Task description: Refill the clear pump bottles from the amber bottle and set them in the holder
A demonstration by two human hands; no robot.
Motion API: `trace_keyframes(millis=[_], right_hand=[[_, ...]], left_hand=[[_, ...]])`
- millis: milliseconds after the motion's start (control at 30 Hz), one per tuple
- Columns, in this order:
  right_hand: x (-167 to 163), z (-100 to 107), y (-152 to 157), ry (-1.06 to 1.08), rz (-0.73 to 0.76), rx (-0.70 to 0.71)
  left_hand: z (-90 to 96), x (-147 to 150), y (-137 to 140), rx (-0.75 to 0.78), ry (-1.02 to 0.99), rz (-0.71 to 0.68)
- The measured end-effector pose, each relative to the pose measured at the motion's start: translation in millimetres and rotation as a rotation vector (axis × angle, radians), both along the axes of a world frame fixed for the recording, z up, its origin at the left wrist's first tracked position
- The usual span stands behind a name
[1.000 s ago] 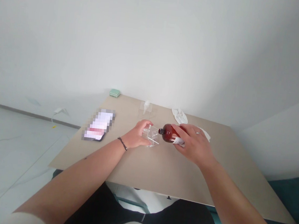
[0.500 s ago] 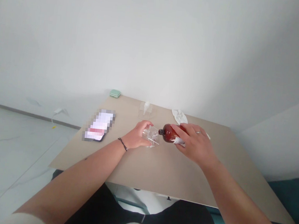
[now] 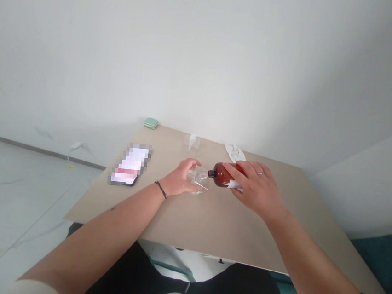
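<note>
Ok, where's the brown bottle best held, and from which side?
Probably around the wide, rounded body of the brown bottle, from above and the right, where the right hand has it. It is tipped nearly level, its narrow neck toward the clear container in the left hand, so this grip leaves the neck free.

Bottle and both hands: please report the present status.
Left hand holds clear container. Right hand holds brown bottle, tipped toward container. Phone off to the left.

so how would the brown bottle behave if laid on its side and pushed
The brown bottle would probably roll, its body looking round. Its glossy surface may be slippery. It seems fairly stiff: no dent shows by the right hand.
</note>
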State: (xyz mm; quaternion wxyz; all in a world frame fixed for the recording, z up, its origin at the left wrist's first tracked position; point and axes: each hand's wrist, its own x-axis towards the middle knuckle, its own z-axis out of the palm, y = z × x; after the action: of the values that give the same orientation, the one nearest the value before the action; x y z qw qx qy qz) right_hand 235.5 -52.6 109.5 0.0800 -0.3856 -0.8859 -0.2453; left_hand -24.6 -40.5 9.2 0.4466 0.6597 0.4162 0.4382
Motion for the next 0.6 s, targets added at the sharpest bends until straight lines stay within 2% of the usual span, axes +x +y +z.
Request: trace_keyframes(millis=[600], right_hand=[[-1.8, 2.3, -0.3, -0.009, -0.007, -0.002]], left_hand=[[-1.3, 0.4, 0.7, 0.005, -0.016, 0.006]])
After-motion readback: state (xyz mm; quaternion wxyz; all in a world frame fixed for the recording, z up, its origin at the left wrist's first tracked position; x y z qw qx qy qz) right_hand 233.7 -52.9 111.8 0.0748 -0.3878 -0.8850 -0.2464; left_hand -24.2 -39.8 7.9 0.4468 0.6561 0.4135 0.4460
